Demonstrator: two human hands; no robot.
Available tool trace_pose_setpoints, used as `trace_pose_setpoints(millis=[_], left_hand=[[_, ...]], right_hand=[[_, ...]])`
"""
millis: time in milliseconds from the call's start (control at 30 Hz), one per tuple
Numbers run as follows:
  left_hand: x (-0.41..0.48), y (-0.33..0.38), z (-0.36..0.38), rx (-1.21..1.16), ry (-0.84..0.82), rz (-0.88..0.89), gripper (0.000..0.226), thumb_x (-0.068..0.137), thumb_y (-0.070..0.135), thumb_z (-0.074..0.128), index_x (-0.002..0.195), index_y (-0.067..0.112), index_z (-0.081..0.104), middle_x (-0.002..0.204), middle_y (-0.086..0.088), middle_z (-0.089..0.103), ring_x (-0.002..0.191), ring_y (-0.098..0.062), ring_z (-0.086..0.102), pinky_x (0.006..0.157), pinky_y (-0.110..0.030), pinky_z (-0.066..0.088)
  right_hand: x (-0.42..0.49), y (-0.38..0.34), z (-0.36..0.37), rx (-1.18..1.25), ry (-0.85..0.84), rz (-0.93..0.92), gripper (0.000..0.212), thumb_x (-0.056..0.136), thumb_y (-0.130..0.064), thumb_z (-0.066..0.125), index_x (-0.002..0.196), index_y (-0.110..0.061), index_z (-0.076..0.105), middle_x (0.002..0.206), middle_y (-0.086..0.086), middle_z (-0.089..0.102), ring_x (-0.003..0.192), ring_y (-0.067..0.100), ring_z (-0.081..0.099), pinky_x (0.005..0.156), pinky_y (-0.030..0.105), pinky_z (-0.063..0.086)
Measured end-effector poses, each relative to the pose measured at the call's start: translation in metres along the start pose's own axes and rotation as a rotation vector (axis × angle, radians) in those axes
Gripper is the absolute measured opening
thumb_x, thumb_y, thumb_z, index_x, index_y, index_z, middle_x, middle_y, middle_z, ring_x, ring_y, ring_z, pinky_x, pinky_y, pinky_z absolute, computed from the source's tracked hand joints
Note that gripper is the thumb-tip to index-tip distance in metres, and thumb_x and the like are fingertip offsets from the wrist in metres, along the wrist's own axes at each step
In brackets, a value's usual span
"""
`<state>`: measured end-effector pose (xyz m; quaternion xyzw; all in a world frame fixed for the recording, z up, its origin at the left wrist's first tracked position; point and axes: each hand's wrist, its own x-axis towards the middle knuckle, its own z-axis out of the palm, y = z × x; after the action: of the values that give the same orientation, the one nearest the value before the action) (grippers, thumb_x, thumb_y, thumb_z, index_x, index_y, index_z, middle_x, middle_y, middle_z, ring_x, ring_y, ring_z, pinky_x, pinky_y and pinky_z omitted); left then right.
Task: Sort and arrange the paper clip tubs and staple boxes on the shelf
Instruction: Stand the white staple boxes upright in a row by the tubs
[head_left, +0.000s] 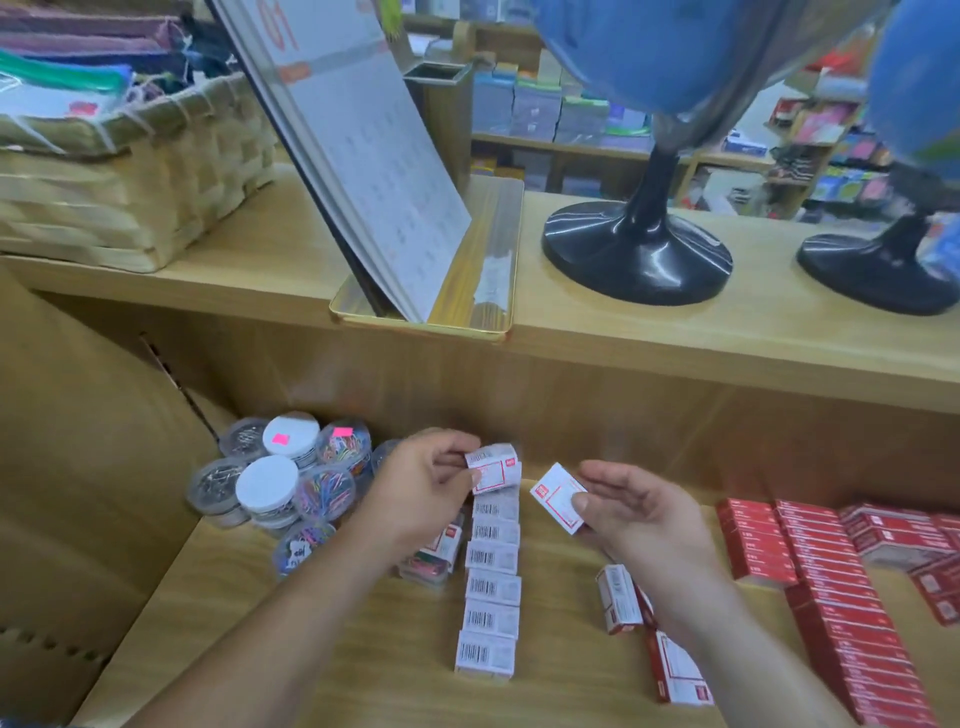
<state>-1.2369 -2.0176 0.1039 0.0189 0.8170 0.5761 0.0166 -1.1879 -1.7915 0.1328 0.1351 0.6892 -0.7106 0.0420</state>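
My left hand (423, 486) pinches a white staple box (496, 467) at the far end of a row of white staple boxes (491, 587) laid barcode-up on the lower shelf (322, 649). My right hand (636, 512) holds another white staple box (558, 496) just to the right of that row, thumb on its front face. Round paper clip tubs (291, 480) are clustered at the shelf's back left, some with white lids, some showing coloured clips. More white-and-red boxes (618, 597) lie under my right forearm.
Rows of red staple boxes (821, 561) fill the shelf's right side. On the upper shelf stand a woven basket (130, 182), a calendar in a gold tray (431, 322) and two black globe stands (636, 254). A cardboard panel (78, 441) walls the left.
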Motion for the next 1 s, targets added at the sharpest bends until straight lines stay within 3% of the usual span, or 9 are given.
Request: trace_pose_setpoints(millis=[133,233,300,400,600,667,800,900,1000], left_hand=[[0.017,-0.014,0.007,0.192,0.043,0.186,0.023,0.089,0.006,0.071,0.106,0.020,0.077,0.104,0.002,0.067,0.088,-0.001,0.071,0.092,-0.025,0.057],[0.020,-0.024,0.014,0.335,0.072,0.359,0.024,0.088,0.010,0.074,0.106,0.024,0.078,0.094,0.001,0.066,0.084,-0.009,0.068,0.082,-0.029,0.056],[0.020,-0.033,0.018,0.436,0.123,0.446,0.024,0.087,0.010,0.075,0.106,0.024,0.078,0.092,-0.005,0.063,0.082,-0.019,0.066,0.076,-0.032,0.056],[0.024,-0.042,0.020,0.467,0.195,0.461,0.025,0.087,0.009,0.075,0.106,0.024,0.079,0.087,-0.007,0.060,0.080,-0.026,0.062,0.073,-0.037,0.056],[0.016,-0.027,0.018,0.486,0.222,0.493,0.022,0.090,0.017,0.068,0.111,0.018,0.074,0.092,-0.002,0.059,0.083,-0.024,0.062,0.075,-0.037,0.056],[0.005,-0.019,0.016,0.383,0.181,0.477,0.023,0.091,0.018,0.068,0.114,0.017,0.073,0.098,0.004,0.063,0.087,-0.015,0.065,0.078,-0.031,0.055],[-0.023,0.000,0.025,-0.101,-0.137,0.125,0.030,0.089,0.029,0.075,0.119,0.028,0.068,0.094,0.007,0.074,0.084,-0.010,0.071,0.076,-0.031,0.057],[-0.028,0.004,0.027,-0.265,-0.104,0.026,0.040,0.088,0.011,0.078,0.120,0.030,0.064,0.089,0.006,0.073,0.082,-0.010,0.069,0.076,-0.024,0.053],[-0.026,-0.001,0.018,-0.229,-0.085,0.071,0.048,0.089,0.005,0.073,0.127,0.034,0.065,0.091,0.000,0.067,0.077,-0.014,0.062,0.069,-0.028,0.054]], right_hand=[[0.008,-0.001,0.000,-0.007,-0.035,0.030,0.030,0.086,0.005,0.072,0.110,-0.013,0.071,0.098,0.005,0.079,0.090,0.020,0.075,0.073,0.025,0.058],[0.011,0.000,-0.001,-0.011,-0.032,0.035,0.030,0.086,0.005,0.072,0.110,-0.013,0.072,0.100,0.008,0.078,0.094,0.024,0.075,0.085,0.035,0.058],[0.013,0.001,-0.002,-0.009,-0.027,0.037,0.029,0.087,0.005,0.071,0.110,-0.012,0.072,0.099,0.009,0.078,0.095,0.026,0.074,0.084,0.035,0.058],[0.015,0.002,-0.001,-0.020,-0.024,0.040,0.028,0.087,0.005,0.071,0.110,-0.011,0.072,0.098,0.008,0.078,0.093,0.025,0.075,0.078,0.029,0.060],[0.019,0.005,0.004,-0.052,-0.040,0.022,0.030,0.085,0.004,0.074,0.109,-0.014,0.073,0.099,0.005,0.078,0.096,0.025,0.074,0.082,0.035,0.059],[0.019,0.002,0.006,-0.034,-0.061,-0.001,0.031,0.084,0.005,0.074,0.109,-0.012,0.072,0.100,0.004,0.078,0.095,0.021,0.074,0.073,0.027,0.058],[0.016,0.000,0.016,0.000,-0.146,-0.051,0.034,0.089,0.009,0.067,0.113,-0.014,0.071,0.105,0.006,0.077,0.093,0.018,0.073,0.072,0.022,0.057],[0.012,0.003,0.032,-0.053,-0.188,-0.107,0.040,0.093,0.004,0.064,0.120,-0.024,0.068,0.109,0.001,0.074,0.096,0.018,0.072,0.083,0.027,0.057],[0.016,0.004,0.035,-0.262,-0.181,-0.271,0.040,0.090,-0.009,0.073,0.123,-0.031,0.067,0.101,-0.003,0.074,0.089,0.015,0.069,0.080,0.023,0.055]])
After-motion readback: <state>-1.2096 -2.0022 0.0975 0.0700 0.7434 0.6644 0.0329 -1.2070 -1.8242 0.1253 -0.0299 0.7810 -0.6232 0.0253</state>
